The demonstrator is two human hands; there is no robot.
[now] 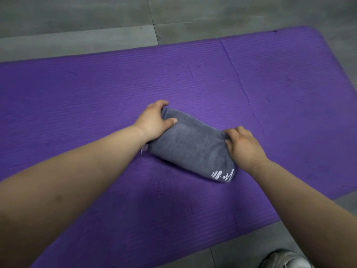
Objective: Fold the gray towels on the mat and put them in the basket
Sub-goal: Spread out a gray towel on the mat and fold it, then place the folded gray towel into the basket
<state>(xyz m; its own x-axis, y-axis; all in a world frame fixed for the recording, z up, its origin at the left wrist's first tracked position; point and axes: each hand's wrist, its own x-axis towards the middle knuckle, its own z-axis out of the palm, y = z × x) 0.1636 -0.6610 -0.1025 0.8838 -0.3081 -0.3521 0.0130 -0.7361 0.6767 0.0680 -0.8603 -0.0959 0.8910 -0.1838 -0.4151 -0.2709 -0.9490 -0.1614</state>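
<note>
Left hand [154,120] at ten o'clock and right hand [243,146] at four o'clock each grip an end of the folded gray towel [189,146] mid-mat [96,89]; folding looks done, basket unseen, transfer pending.

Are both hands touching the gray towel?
Touching. The head view shows the left hand gripping one end of the towel and the right hand gripping the other end, on the mat.
</note>
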